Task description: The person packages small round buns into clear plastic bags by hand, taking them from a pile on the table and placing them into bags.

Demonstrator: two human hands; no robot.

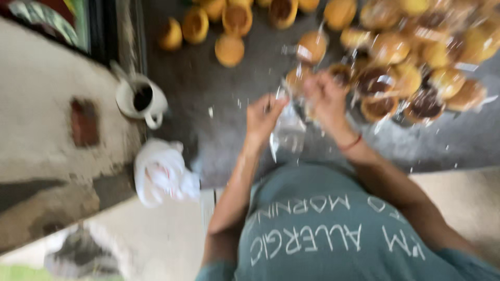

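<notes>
- Hands meet over a dark grey counter (219, 104): the left hand (263, 115) pinches the top of a clear crinkled plastic wrapper (288, 131), fingers closed on it, so it hangs open-side up.
- Right hand (327, 99), red thread at the wrist, grips the same wrapper's far edge.
- Round golden-brown buns in clear film (406, 78) are heaped just beyond, within reach.
- White ceramic mug (139, 99) and a crumpled white plastic bag (164, 174) sit aside, left.

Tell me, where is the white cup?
In the head view, the white cup sits on the left of the dark counter, above the crumpled white bag, left of both hands.
</notes>
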